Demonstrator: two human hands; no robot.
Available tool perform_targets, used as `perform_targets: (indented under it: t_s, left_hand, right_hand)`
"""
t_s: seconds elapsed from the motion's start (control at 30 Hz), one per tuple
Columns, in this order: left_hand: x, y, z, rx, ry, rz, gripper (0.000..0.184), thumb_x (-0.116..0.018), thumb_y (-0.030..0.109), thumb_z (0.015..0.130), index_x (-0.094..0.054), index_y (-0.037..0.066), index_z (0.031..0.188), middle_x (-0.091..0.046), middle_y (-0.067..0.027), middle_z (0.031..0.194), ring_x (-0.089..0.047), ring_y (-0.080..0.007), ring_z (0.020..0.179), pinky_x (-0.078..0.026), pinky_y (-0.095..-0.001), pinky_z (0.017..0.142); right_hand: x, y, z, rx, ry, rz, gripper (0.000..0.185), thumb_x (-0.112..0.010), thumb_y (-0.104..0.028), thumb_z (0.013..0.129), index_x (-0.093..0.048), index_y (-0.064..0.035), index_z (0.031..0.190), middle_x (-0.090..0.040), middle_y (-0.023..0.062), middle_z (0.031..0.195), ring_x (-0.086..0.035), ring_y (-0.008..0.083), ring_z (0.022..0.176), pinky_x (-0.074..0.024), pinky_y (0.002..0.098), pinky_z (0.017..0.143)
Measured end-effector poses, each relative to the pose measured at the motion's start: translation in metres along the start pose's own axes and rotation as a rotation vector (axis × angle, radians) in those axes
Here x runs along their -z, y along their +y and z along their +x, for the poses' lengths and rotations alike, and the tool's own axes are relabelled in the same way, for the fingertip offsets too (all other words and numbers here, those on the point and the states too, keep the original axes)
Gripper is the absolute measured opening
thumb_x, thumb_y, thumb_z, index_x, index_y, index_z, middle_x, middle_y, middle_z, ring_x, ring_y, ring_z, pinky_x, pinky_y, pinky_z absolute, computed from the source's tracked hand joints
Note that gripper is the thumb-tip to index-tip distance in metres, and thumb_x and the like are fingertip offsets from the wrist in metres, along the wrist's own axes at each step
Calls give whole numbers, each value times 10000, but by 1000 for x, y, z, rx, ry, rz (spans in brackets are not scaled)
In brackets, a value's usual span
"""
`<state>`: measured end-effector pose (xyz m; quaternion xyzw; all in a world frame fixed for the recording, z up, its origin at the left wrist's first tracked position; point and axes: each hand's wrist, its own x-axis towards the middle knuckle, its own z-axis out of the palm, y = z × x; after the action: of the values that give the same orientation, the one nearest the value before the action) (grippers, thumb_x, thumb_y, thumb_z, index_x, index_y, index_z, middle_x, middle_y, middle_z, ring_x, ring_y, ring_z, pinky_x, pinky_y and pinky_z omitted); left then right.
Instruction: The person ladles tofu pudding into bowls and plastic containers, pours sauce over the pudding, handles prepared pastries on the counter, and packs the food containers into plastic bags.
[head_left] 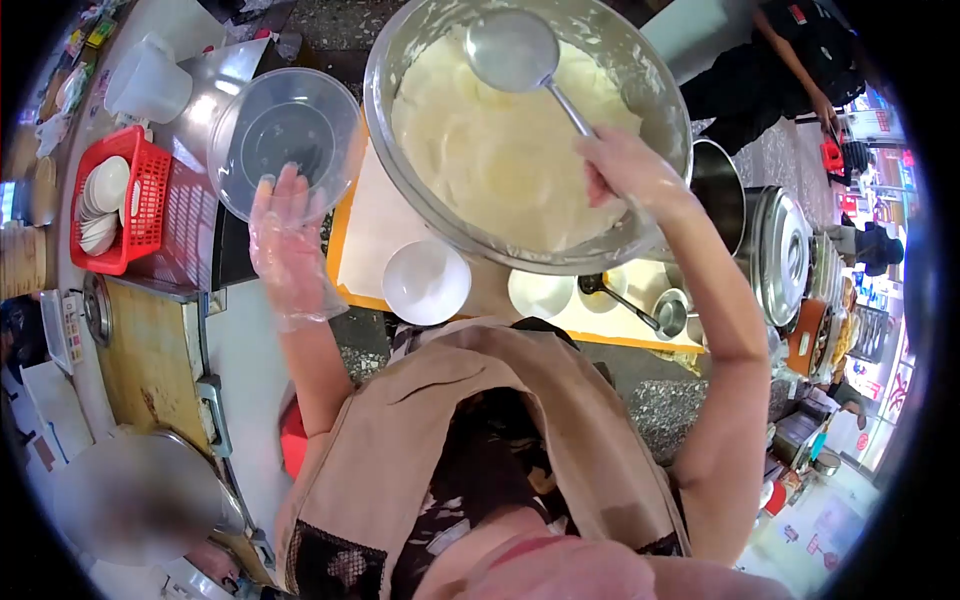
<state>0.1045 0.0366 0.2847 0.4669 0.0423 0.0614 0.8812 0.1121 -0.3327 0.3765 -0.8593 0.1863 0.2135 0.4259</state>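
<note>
My left hand (290, 245), in a clear plastic glove, supports a round transparent plastic bowl (230, 150) by its near side, fingers spread along the wall. My right hand (640, 175) grips the handle of a metal ladle (512, 50), whose round head is over a large metal basin (378, 100). A pale yellow, soft, lumpy mass (480, 150) fills much of the basin. Whether the ladle touches this mass is hard to tell. Smears of the same pale stuff cling to the basin's inner wall.
White bowls (427, 283) stand between the basin and my body, with a dark-headed ladle (625, 300) beside them. A lidded metal pot (785, 255) is at right. A red basket (150, 200) of white dishes sits at left. Another person (800, 60) stands at upper right.
</note>
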Motion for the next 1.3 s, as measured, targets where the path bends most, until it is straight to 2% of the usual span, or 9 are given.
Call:
perform_targets:
  t_s: [0.07, 0.1, 0.23, 0.4, 0.63, 0.83, 1.07, 1.2, 1.3]
  left_hand:
    - [-1, -6, 6, -62, -107, -51, 573, -476, 287, 941, -285, -29, 1380, -357, -258, 1395, -386, -357, 1284, -341, -467, 1064]
    - [-11, -2, 9, 0, 1, -43, 643, -621, 288, 855, -336, 7, 1358, -394, -241, 1375, -419, -352, 1256, -372, -478, 1034]
    - [-9, -6, 22, -7, -40, -5, 641, -660, 270, 827, -371, 20, 1342, -427, -240, 1352, -452, -340, 1233, -376, -474, 1033]
    - [-4, -9, 33, -5, -86, -46, 627, -669, 262, 826, -385, 34, 1337, -433, -238, 1349, -464, -335, 1224, -392, -468, 1025]
    - [-2, 0, 30, 39, -36, 47, 662, -617, 312, 864, -331, -22, 1358, -363, -287, 1381, -425, -371, 1255, -378, -452, 1042]
    - [0, 18, 27, 138, -9, 47, 579, -513, 294, 925, -321, -48, 1352, -406, -294, 1344, -456, -366, 1224, -410, -439, 1018]
    - [-22, 41, 19, 69, 16, 147, 514, -467, 265, 952, -334, -55, 1331, -437, -302, 1309, -495, -369, 1180, -423, -434, 1011]
    - [-55, 40, 39, 119, 241, 151, 529, -653, 49, 824, -368, -27, 1263, -565, -225, 1170, -579, -273, 1055, -499, -326, 872]
    - [-85, 25, 47, 58, 122, 237, 506, -678, 74, 818, -400, -12, 1231, -605, -176, 1116, -599, -204, 975, -501, -309, 843]
  right_hand:
    - [-12, -11, 27, -129, -69, 25, 297, -501, -251, 868, -517, -3, 705, -520, 74, 564, -553, 198, 496, -455, 355, 510]
    - [-12, -13, 39, -128, -68, 28, 297, -501, -251, 868, -517, -3, 705, -520, 74, 564, -553, 198, 496, -455, 355, 510]
    - [-22, -15, 78, -229, -143, 265, 248, -511, -223, 865, -497, -57, 681, -484, 49, 543, -504, 159, 470, -424, 337, 466]
    - [-54, -39, 93, -314, -40, 470, 238, -518, -208, 869, -470, -93, 667, -452, 31, 528, -449, 155, 439, -407, 336, 443]
    - [-74, -19, 86, -345, -410, 554, 234, -515, -197, 874, -433, -131, 665, -414, -22, 526, -374, 91, 405, -315, 269, 402]
    - [-55, 5, 82, -394, -676, 803, 199, -519, -242, 914, -447, -117, 778, -377, -58, 541, -333, 41, 401, -257, 221, 372]
    - [-18, -31, 30, -371, -689, 827, 180, -507, -228, 933, -466, -107, 806, -380, -64, 547, -321, 29, 388, -247, 205, 354]
    - [19, -70, -23, -335, -530, 759, 168, -515, -224, 926, -540, -59, 906, -372, -44, 512, -317, 45, 339, -220, 206, 283]
    - [45, -91, -57, -275, -498, 688, 185, -497, -217, 934, -541, -37, 922, -382, -23, 500, -346, 69, 313, -258, 224, 255]
